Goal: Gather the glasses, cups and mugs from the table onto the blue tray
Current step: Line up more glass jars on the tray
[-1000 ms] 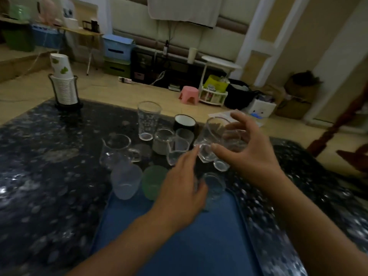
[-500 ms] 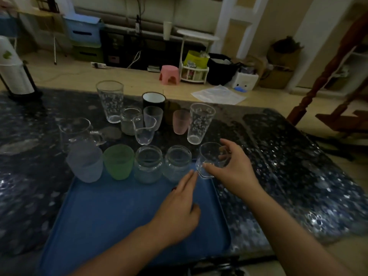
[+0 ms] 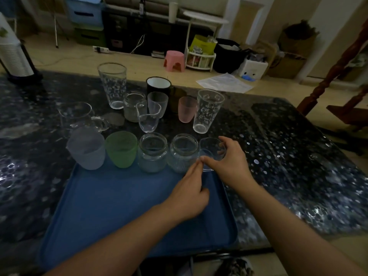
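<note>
Head view, the only one you have: your right hand (image 3: 229,158) is wrapped around the small clear glass (image 3: 211,151), thumb in front and fingers curled over its far rim, at the far right corner of the blue tray (image 3: 111,206). The glass stands upright, mouth up, just right of the two clear jars (image 3: 153,152), closing a row with the green cup (image 3: 121,149) and frosted cup (image 3: 86,149) along the tray's far edge. Your left hand (image 3: 189,194) hovers over the tray's right half, loosely curled, holding nothing, fingertips nearly meeting your right thumb. Beyond the tray, the tall printed glass (image 3: 208,110) lies straight ahead of your right hand, the nearer one; it is transparent, tapered and upright.
</note>
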